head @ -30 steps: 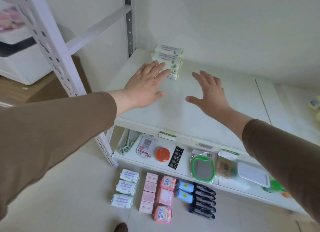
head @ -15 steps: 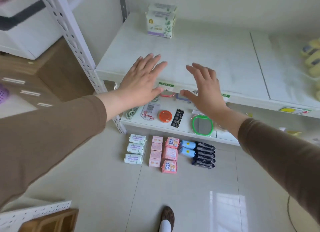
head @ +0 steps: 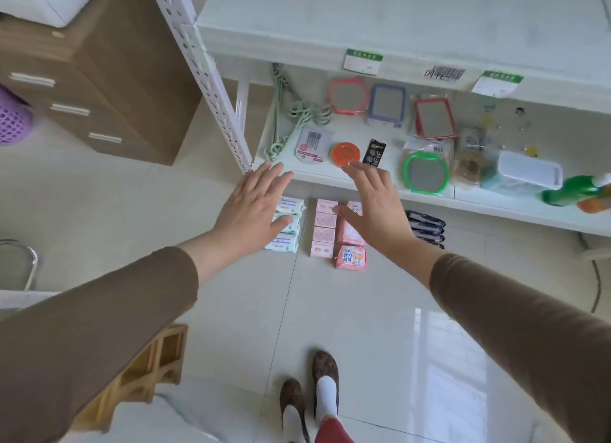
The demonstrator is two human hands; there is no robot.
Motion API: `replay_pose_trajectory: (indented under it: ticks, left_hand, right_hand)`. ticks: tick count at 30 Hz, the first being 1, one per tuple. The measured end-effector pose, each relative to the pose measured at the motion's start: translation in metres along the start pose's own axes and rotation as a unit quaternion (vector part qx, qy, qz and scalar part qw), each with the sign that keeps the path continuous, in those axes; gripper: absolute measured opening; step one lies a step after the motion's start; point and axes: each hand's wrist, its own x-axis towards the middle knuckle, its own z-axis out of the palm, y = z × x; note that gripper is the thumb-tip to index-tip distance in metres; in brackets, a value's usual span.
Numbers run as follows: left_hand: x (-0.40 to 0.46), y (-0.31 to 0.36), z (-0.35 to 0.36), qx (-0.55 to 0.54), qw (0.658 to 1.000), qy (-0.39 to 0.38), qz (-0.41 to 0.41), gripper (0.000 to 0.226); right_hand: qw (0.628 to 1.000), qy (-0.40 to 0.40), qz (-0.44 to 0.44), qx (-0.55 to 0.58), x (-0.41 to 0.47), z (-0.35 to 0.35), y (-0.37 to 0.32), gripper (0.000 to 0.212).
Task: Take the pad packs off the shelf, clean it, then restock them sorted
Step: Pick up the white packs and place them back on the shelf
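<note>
Pad packs lie in rows on the floor below the rack: pale green packs [head: 283, 241], small pink packs [head: 323, 234], a larger pink pack [head: 351, 256] and dark packs [head: 426, 228]. My left hand [head: 253, 207] hovers over the green packs, flat with fingers apart, holding nothing. My right hand [head: 375, 200] hangs above the pink rows, also flat and empty. The white upper shelf [head: 396, 15] fills the top of the view with a bare surface.
The lower shelf [head: 330, 174] holds small mirrors [head: 426, 173], an orange lid [head: 346, 154], green hooks [head: 299, 116], a clear box [head: 527, 173] and a green bottle [head: 575, 187]. A brown drawer unit [head: 109, 88] stands left, a wooden crate [head: 145, 366] near my feet.
Both hands came down from the upper shelf to above the packs on the floor. The view tipped downward, so the stacked packs at the shelf's back left are out of sight.
</note>
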Motion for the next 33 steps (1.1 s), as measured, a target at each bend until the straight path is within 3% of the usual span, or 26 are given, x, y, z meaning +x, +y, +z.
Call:
replay_pose_trajectory:
  ticks: [7, 16, 25, 33]
  left_hand:
    - [-0.026, -0.053, 0.089, -0.008, 0.999, -0.043, -0.021, 0.077]
    - [-0.030, -0.135, 0.209, -0.010, 0.993, -0.109, 0.035, 0.075]
    - [0.008, -0.190, 0.331, -0.006, 0.991, -0.118, 0.065, 0.072]
    - [0.070, -0.210, 0.415, 0.022, 0.989, -0.117, 0.086, 0.070]
  right_hand:
    - [0.998, -0.061, 0.023, 0.015, -0.006, 0.113, -0.017, 0.074]
    - [0.990, -0.102, 0.097, 0.022, -0.010, 0.265, -0.030, 0.076]
    - [0.979, -0.141, 0.146, -0.003, -0.015, 0.396, 0.010, 0.081]
    - [0.978, -0.156, 0.140, -0.007, 0.004, 0.482, 0.055, 0.086]
